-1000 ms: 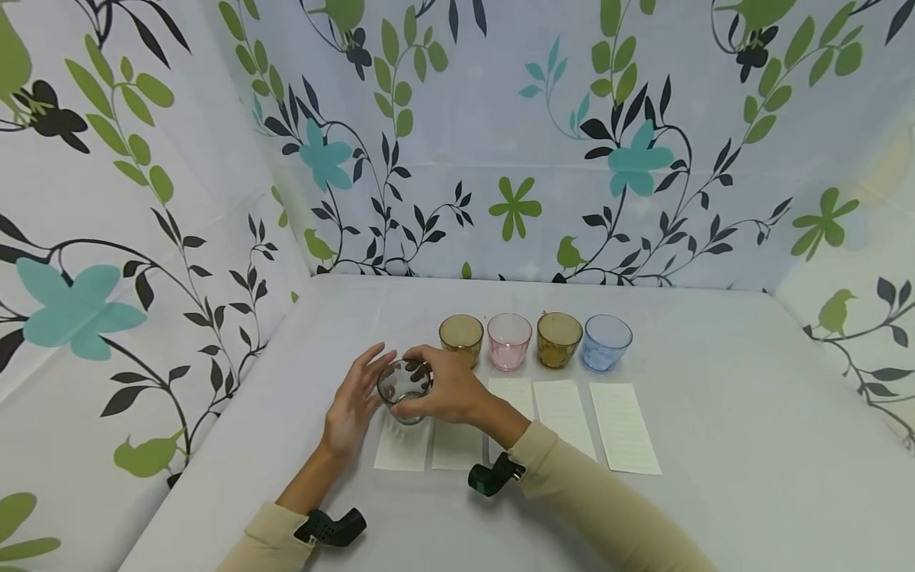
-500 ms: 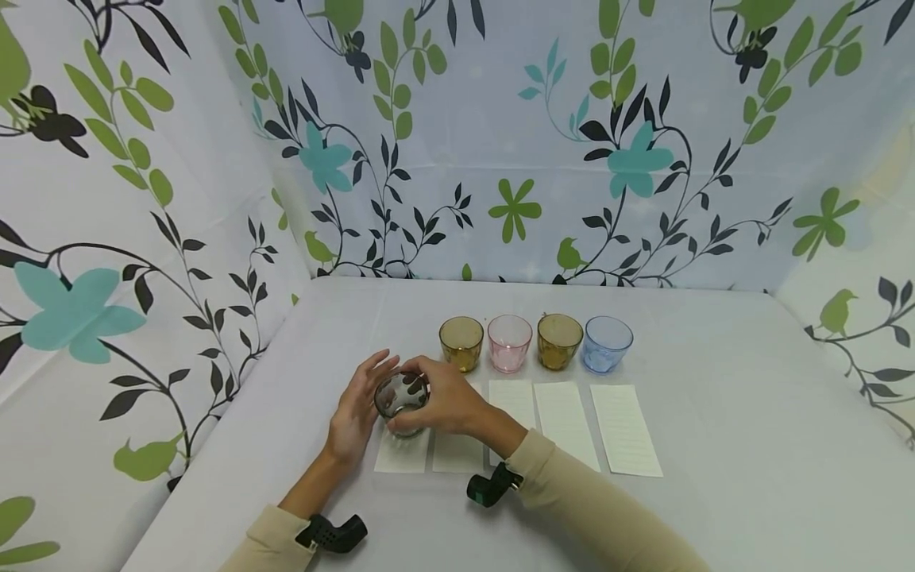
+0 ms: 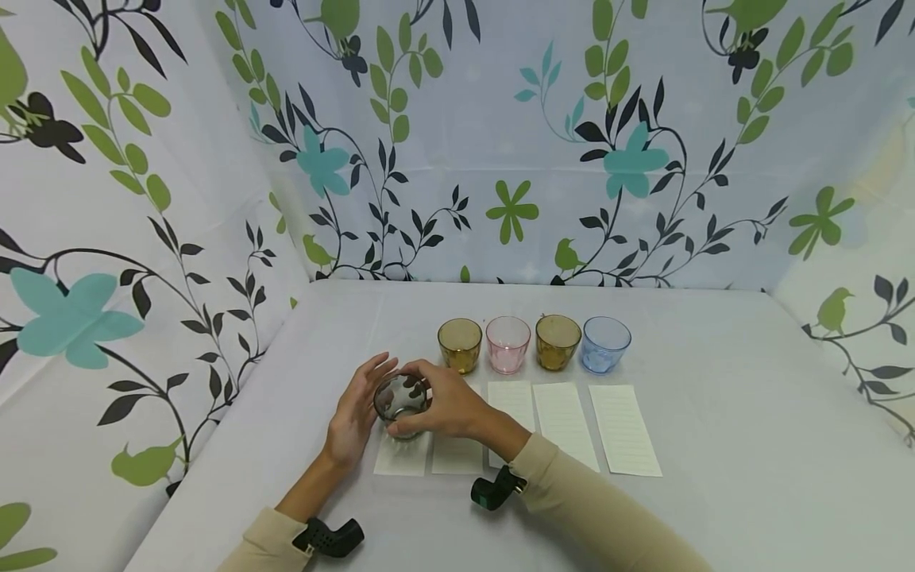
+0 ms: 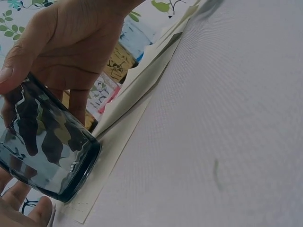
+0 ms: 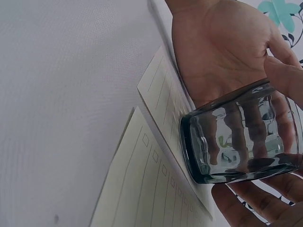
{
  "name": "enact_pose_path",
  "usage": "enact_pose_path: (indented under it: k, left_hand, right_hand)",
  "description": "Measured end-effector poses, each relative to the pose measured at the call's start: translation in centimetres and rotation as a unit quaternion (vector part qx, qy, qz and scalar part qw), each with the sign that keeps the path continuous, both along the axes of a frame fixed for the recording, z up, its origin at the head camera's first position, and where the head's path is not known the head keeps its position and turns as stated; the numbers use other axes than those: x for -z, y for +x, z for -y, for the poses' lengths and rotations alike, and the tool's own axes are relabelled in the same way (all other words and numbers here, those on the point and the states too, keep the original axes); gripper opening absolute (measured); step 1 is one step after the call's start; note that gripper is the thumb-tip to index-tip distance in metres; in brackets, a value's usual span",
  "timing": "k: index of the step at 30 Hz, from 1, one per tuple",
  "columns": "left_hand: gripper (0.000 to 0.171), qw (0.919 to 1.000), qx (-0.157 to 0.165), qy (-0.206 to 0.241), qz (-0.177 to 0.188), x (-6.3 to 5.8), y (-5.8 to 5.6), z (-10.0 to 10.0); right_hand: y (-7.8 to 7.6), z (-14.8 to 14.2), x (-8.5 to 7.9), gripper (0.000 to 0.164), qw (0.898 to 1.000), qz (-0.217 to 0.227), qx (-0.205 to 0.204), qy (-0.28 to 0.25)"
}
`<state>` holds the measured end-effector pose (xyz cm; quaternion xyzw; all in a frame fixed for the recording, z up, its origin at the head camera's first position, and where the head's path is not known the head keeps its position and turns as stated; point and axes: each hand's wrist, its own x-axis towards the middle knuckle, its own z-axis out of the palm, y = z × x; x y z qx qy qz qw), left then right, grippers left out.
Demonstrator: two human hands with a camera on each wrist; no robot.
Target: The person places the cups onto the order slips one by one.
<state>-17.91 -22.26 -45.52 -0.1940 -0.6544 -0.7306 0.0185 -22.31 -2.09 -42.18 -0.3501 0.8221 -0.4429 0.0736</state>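
A smoky grey drinking glass (image 3: 399, 395) stands upright over the far end of the leftmost lined paper slip (image 3: 403, 458). My right hand (image 3: 453, 403) grips it from the right, thumb on the near side and fingers on the far side. My left hand (image 3: 352, 419) is held close along its left side with the fingers extended and relaxed. In the right wrist view the glass (image 5: 241, 137) has the left palm (image 5: 222, 52) behind it. Whether the left fingers touch the glass is unclear. Its base (image 4: 83, 172) is at or just above the paper in the left wrist view.
Behind the slips stand an amber glass (image 3: 460, 347), a pink glass (image 3: 508, 345), another amber glass (image 3: 557, 343) and a blue glass (image 3: 604, 346) in a row. More paper slips (image 3: 624, 433) lie side by side to the right. A patterned curtain (image 3: 443, 199) encloses the white table (image 3: 750, 429).
Both hands and the grey glass came slightly nearer and lower onto the leftmost slip in the first half second. Since then they have stayed nearly still.
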Motion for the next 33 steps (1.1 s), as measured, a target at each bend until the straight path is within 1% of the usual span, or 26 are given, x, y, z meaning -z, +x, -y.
enact_pose_path:
  k: [5,7,9,12,17,20,23,29,33]
  left_hand:
    - [0.056,0.9999,0.004,0.002,-0.011,-0.2,-0.1,-0.1]
    - [0.055,0.9998,0.005,0.003,-0.021,-0.2,-0.1,-0.3]
    - [0.055,0.9995,0.003,0.000,-0.031,-0.4,-0.2,-0.4]
    - [0.053,0.9992,-0.003,-0.005,-0.041,-0.6,-0.4,-0.6]
    - [0.053,0.9983,-0.018,-0.016,-0.054,-0.8,-0.7,-0.8]
    - [0.053,0.9977,-0.023,-0.023,-0.059,-0.9,-0.8,-1.0]
    - [0.052,0.9970,-0.028,-0.036,-0.063,-1.0,-1.0,-1.0]
    - [0.052,0.9944,-0.042,-0.071,-0.065,-1.0,-1.2,-1.2]
    - [0.058,0.9901,-0.050,-0.094,-0.092,-0.9,-1.3,-1.3]
  right_hand:
    - [0.1,-0.3,-0.1,0.082,1.000,-0.010,-0.005,0.012]
    - [0.1,-0.4,-0.1,0.082,1.000,-0.007,-0.005,0.006]
    - [0.0,-0.6,-0.3,0.078,1.000,-0.005,-0.007,-0.014]
    - [-0.1,-1.0,-0.8,0.071,0.999,-0.014,-0.012,-0.051]
    - [-0.4,-1.6,-1.4,0.059,0.995,-0.062,-0.002,-0.077]
    - [-0.7,-2.0,-1.7,0.054,0.990,-0.095,0.006,-0.100]
    - [-1.2,-2.3,-2.1,0.052,0.986,-0.117,0.016,-0.121]
    - [-2.1,-2.9,-2.8,0.053,0.980,-0.151,0.049,-0.119]
    - [-3.0,-3.4,-3.2,0.056,0.976,-0.178,0.066,-0.103]
